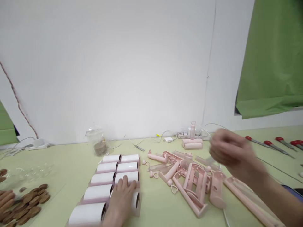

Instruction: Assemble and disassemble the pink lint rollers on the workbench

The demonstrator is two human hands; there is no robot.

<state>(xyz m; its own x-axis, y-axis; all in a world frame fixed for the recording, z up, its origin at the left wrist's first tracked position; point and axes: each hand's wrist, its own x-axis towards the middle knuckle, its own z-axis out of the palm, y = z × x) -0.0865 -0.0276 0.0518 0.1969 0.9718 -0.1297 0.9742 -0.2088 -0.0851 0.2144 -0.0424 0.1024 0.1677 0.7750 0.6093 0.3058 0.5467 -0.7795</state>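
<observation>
My left hand (121, 201) lies palm down on a white lint-roller refill (135, 201) in the near right column of a double row of white paper rolls (104, 178) on the pale green table; its fingers curl over the roll. My right hand (228, 151) hovers above the table, blurred by motion, over a heap of pink plastic lint-roller handles and frames (189, 179). Whether it holds anything is hidden by the smear.
Brown round discs (28, 201) lie at the left edge, with another person's fingers (6, 198) beside them. A clear jar (98, 142) stands near the wall. Red-handled screwdrivers (272, 145) lie at the far right. A power strip with cables (189, 135) runs along the wall.
</observation>
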